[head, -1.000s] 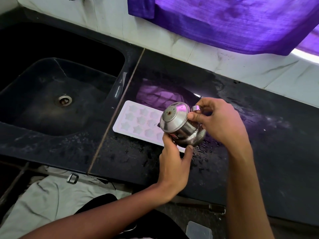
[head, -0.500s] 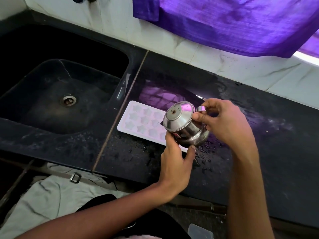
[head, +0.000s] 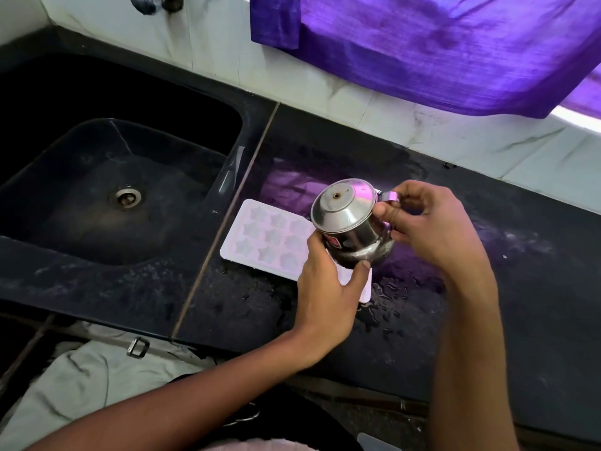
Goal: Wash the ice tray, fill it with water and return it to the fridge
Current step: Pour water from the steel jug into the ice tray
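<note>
From the head camera, there is one pale pink plastic ice tray (head: 270,237) with star-shaped cups. It lies flat on the shiny black stone counter (head: 520,288), just to the right of the sink. Eight or nine cups show; the rest hide behind the hands, so I cannot count them all.

One small round steel kettle (head: 349,227) with a smooth, shiny lid is held tipped over the right end of the tray. It has a red sticker on its side. The left hand (head: 325,294) cups the kettle from below, fingers and thumb curled around its round belly. The right hand (head: 432,229) pinches the kettle's little metal handle (head: 389,196) with curled fingers.

Little water drops (head: 387,294) sit on the counter beside the tray.

One deep black sink (head: 97,190) with a round metal drain (head: 125,197) is on the left. One purple cloth (head: 439,43) hangs over the white tiled wall (head: 357,92).
</note>
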### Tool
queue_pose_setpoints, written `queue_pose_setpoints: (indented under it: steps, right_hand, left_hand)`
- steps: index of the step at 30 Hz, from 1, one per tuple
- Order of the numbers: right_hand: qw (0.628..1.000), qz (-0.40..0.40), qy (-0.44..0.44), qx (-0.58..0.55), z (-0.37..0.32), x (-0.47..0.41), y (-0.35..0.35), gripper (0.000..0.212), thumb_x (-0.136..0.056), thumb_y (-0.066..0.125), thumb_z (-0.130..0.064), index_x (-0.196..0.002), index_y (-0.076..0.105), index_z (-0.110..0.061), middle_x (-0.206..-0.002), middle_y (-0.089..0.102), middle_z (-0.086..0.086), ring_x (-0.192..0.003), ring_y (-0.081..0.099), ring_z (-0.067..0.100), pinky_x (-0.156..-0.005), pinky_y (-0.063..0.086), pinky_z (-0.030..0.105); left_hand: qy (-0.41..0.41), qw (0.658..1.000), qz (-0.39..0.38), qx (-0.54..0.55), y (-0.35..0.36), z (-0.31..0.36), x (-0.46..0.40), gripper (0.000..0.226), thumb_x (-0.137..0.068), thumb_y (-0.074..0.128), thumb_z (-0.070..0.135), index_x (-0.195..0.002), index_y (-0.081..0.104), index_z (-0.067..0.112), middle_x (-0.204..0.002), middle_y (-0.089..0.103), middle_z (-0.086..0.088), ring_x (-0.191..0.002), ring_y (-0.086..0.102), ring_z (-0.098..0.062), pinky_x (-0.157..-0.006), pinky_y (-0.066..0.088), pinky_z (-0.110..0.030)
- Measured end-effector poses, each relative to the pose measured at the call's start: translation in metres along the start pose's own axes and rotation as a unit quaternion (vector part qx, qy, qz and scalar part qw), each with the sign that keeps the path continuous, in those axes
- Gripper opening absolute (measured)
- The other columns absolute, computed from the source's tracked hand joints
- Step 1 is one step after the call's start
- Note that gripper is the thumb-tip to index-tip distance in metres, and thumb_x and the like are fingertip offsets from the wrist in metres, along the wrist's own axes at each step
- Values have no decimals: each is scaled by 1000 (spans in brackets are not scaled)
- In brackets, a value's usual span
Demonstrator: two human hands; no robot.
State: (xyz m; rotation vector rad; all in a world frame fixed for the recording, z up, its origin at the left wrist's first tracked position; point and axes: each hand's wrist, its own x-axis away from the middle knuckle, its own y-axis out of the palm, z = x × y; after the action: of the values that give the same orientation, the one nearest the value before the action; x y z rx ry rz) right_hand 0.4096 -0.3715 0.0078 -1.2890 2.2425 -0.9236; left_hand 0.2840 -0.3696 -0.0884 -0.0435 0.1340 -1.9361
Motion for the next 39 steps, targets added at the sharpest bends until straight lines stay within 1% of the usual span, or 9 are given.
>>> queue_pose_setpoints:
  steps: [3, 7, 12, 16, 21, 27, 32, 36, 39]
  right_hand:
    - [1000, -1, -2, 3, -2, -9, 3, 13, -77, 73, -35, -72, 63, -28, -77, 69, -7, -76, 68, 18, -78, 55, 50]
    - [1000, -9, 9, 7, -6, -21, 11, 16, -76, 74, -34, -69, 61, -28, -73, 68, -6, -73, 67, 20, -77, 56, 50]
    - [999, -21, 12, 32, -9, -34, 21, 18, -75, 75, -34, -71, 61, -23, -77, 69, 0, -76, 66, 24, -76, 55, 50]
    - [998, -24, 19, 53, -9, -42, 25, 20, -75, 75, -35, -72, 61, -20, -77, 69, 0, -74, 65, 24, -77, 55, 48]
    - [995, -33, 15, 89, -9, -53, 27, 21, -76, 74, -36, -76, 63, -18, -76, 68, -2, -70, 64, 18, -73, 54, 39]
    - [991, -52, 3, 120, -7, -63, 31, 21, -76, 73, -39, -76, 61, -22, -79, 67, -4, -67, 59, 15, -63, 43, 28]
    - [988, -62, -12, 140, -8, -66, 28, 21, -76, 72, -40, -76, 61, -22, -79, 67, -3, -69, 60, 17, -64, 44, 29]
    - [986, -69, -22, 151, -10, -70, 27, 22, -76, 72, -40, -75, 61, -22, -78, 67, -1, -73, 61, 20, -69, 48, 35]
    - [985, -76, -26, 154, -12, -71, 27, 22, -76, 72, -41, -74, 60, -22, -77, 67, -1, -72, 62, 21, -69, 49, 36]
  left_hand:
    - [-1, 1000, -9, 2, -6, -1, -12, 45, -84, 69, 21, -115, 37, 24, -112, 56, 17, -105, 56, -6, -82, 39, -7]
    - [-20, 999, -38, 13, -17, -5, -26, 42, -83, 68, 28, -111, 37, 23, -101, 54, 23, -101, 56, -10, -90, 46, -27]
    - [-59, 994, -81, 52, -31, -14, -44, 45, -79, 69, 28, -113, 41, 19, -109, 57, 15, -113, 58, -15, -98, 47, -36]
    - [-92, 984, -112, 106, -39, -18, -57, 34, -88, 63, 4, -110, 42, 20, -116, 57, 7, -116, 57, -13, -93, 48, -20]
    - [-113, 975, -129, 143, -47, -18, -66, 31, -89, 60, 0, -101, 45, 24, -114, 59, 7, -108, 60, -10, -75, 48, -6]
    - [-125, 970, -124, 166, -39, -21, -63, 34, -90, 58, 1, -106, 43, 27, -117, 56, 16, -119, 54, -7, -87, 46, -8]
    - [-124, 968, -133, 174, -33, -18, -58, 37, -90, 57, 1, -106, 41, 31, -112, 50, 28, -105, 50, 13, -76, 43, 0]
    - [-121, 968, -135, 172, -31, -19, -58, 40, -91, 57, 4, -113, 39, 32, -115, 50, 29, -99, 49, 26, -80, 41, 0]
    - [-124, 968, -135, 169, -31, -18, -58, 38, -91, 56, 4, -109, 40, 34, -111, 50, 32, -97, 48, 30, -83, 41, -1]
